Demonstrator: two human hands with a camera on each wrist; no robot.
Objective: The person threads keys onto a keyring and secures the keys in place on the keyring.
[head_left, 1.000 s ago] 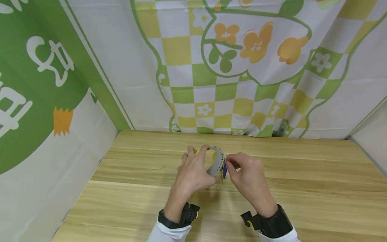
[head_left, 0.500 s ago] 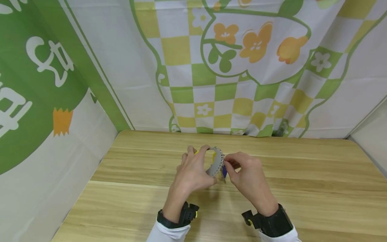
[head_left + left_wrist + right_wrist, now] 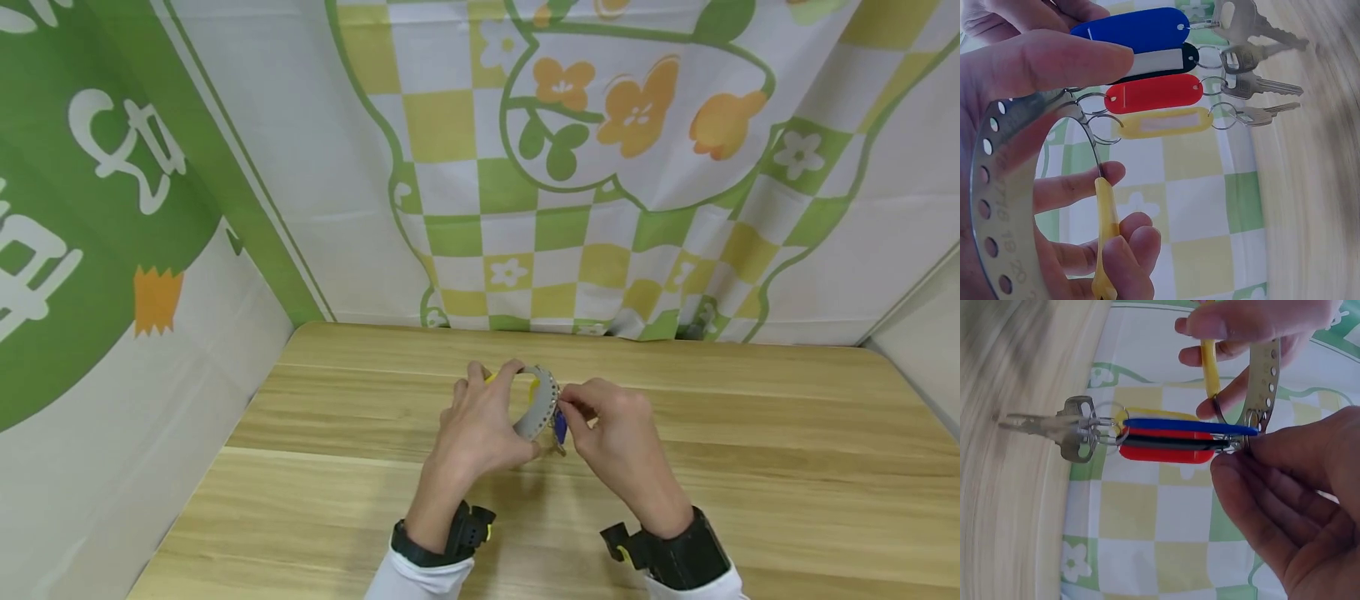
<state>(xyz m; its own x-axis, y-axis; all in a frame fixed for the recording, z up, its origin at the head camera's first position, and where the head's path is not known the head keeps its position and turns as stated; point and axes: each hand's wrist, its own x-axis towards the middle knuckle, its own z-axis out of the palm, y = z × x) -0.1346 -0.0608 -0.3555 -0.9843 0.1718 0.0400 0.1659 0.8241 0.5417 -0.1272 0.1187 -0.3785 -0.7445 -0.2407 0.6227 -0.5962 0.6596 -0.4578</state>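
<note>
A metal ring band with numbered holes and a yellow handle is gripped by my left hand, fingers curled round it. Blue, black, red and yellow tags hang from small rings at the band, each with a key at its far end. My right hand pinches at the small rings on the band's edge, thumb against forefinger, beside the blue tag. Its fingertips partly hide the ring they hold.
Both hands are above a wooden table. Behind the table hangs a curtain with green and yellow checks; a green and white cloth covers the left side. Each wrist wears a black strap.
The hanging tags and keys have swung slightly to the right below the band. Both hands have stayed nearly in place, with their grips unchanged.
</note>
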